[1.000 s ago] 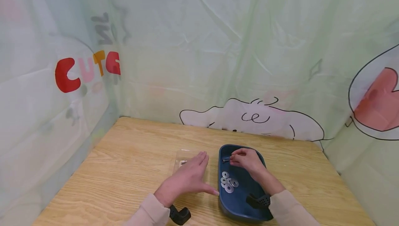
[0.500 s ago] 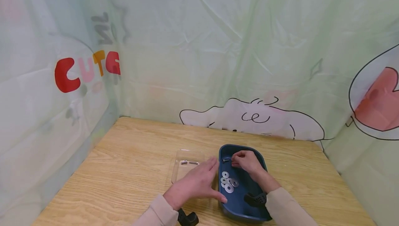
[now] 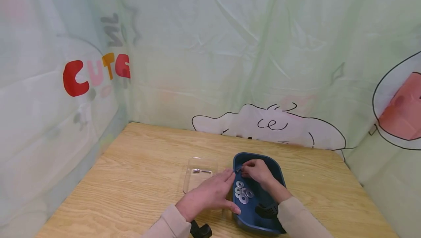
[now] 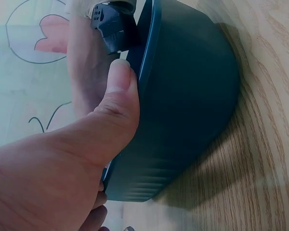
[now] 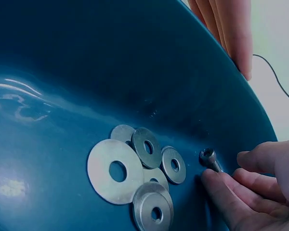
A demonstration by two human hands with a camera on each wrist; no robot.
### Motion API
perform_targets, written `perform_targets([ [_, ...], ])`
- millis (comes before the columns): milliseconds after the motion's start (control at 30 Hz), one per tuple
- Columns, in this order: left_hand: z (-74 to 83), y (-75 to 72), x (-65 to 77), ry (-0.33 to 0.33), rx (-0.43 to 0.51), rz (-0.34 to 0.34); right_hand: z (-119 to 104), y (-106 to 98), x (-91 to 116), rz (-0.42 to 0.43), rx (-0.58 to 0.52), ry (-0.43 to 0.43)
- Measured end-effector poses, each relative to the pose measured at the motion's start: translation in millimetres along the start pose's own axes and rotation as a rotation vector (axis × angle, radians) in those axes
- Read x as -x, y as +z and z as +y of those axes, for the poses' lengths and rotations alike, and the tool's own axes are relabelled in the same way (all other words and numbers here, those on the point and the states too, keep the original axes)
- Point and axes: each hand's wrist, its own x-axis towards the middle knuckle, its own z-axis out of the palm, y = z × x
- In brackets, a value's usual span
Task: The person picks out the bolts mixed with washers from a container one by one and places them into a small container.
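My right hand (image 3: 258,174) reaches into the dark blue bin (image 3: 260,227) at its far left corner. Thumb and fingertips pinch a silver socket-head bolt (image 5: 208,156); the fingers hide part of its shank. Nearer to me, several flat round washers (image 5: 116,172) lie in an overlapping heap on the bin floor. My left hand (image 3: 212,194) rests along the bin's left rim, its fingers straight and its thumb (image 4: 118,91) spread onto the edge. Its fingertips show at the rim in the right wrist view.
Left of the bin stands a shallow clear plastic tray (image 3: 189,185), partly covered by my left hand, with small metal pieces (image 3: 206,172) inside. The wooden table (image 3: 148,157) meets printed curtains (image 3: 197,66) at the back and sides.
My left hand has moved right from over the clear tray to the bin's left rim, uncovering the metal pieces. My right hand has shifted slightly left onto the bolt, which now lies tilted.
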Motion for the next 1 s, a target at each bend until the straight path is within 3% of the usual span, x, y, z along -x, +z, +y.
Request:
perform_targets([
  [633,0.2,0.3,0.2,-0.006,-0.032,-0.022,1.4,13.0,2.8,-0.008,-0.040,0.006],
  [1000,0.5,-1.1,1.2,0.003,-0.021,-0.018,0.0,18.2,8.0,-0.011,-0.114,0.076],
])
